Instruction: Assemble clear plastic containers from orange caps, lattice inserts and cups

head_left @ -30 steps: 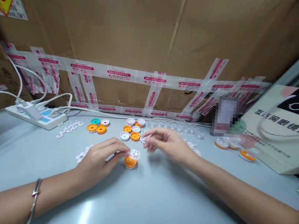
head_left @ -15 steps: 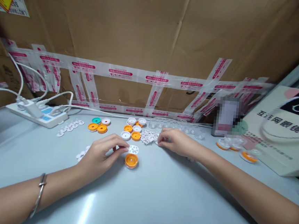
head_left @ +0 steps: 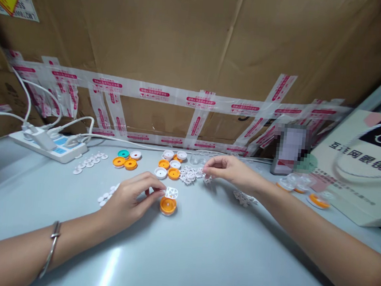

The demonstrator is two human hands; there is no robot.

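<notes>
My left hand point(head_left: 135, 196) pinches a small white openwork plastic piece point(head_left: 172, 193) between thumb and fingertips. The piece is held just behind a round orange cup point(head_left: 168, 205) with a clear base; whether the two touch, I cannot tell. My right hand point(head_left: 226, 169) has its fingertips closed on a white lacy plastic piece point(head_left: 207, 179), which hangs slightly above the table. To its left lies a pile of similar white lacy pieces point(head_left: 189, 175). Orange and white round cups point(head_left: 173, 173) stand in a cluster left of that pile.
Another cluster of orange, teal and white cups point(head_left: 119, 162) sits further left. White disc pieces point(head_left: 90, 163) lie by a power strip point(head_left: 48, 145). More lacy pieces point(head_left: 245, 198) rest under my right forearm. Clear-topped orange parts point(head_left: 319, 201) and a printed box point(head_left: 358, 166) are at right.
My right hand has risen a little from the pile with a white lacy piece in its fingers. The lacy pieces under my right forearm show more. My left hand stays nearly still.
</notes>
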